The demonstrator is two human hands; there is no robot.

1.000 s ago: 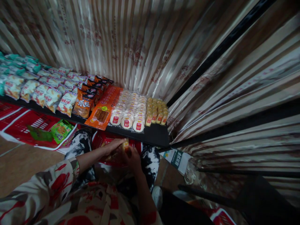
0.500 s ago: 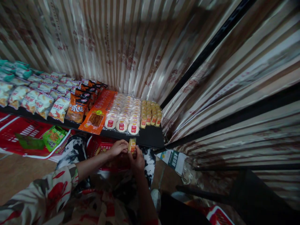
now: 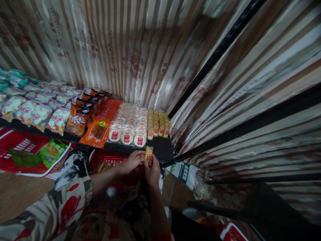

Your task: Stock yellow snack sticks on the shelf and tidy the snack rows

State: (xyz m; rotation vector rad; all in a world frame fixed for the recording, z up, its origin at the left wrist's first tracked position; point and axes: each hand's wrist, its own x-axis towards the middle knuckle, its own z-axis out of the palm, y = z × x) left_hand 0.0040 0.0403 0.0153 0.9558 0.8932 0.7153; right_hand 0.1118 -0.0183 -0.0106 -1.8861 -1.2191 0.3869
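Observation:
A small yellow snack packet [image 3: 148,152] with an orange label stands upright between my hands, just off the shelf's front edge. My right hand [image 3: 152,171] grips its lower part between thumb and fingers. From the left, my left hand [image 3: 135,160] has its fingers closed at the packet's side edge; exactly how they pinch it is hard to make out. Matching yellow packets [image 3: 156,129] stand in rows at the right end of the black shelf [image 3: 163,149]. Beside those rows lie round white crackers [image 3: 126,136] in clear wrappers.
Left along the shelf are an orange bag of sticks [image 3: 99,130], brown-orange snack bags [image 3: 76,120] and white chip bags [image 3: 58,120]. Below stand a red basket with yellow packets [image 3: 107,166] and another red basket [image 3: 25,144]. Striped sheeting [image 3: 140,50] and a dark pole [image 3: 213,60] border the shelf.
Both hands and the yellow packet have moved slightly right, closer to the shelf's right end. The camera view has shifted a little. The rows on the shelf look the same.

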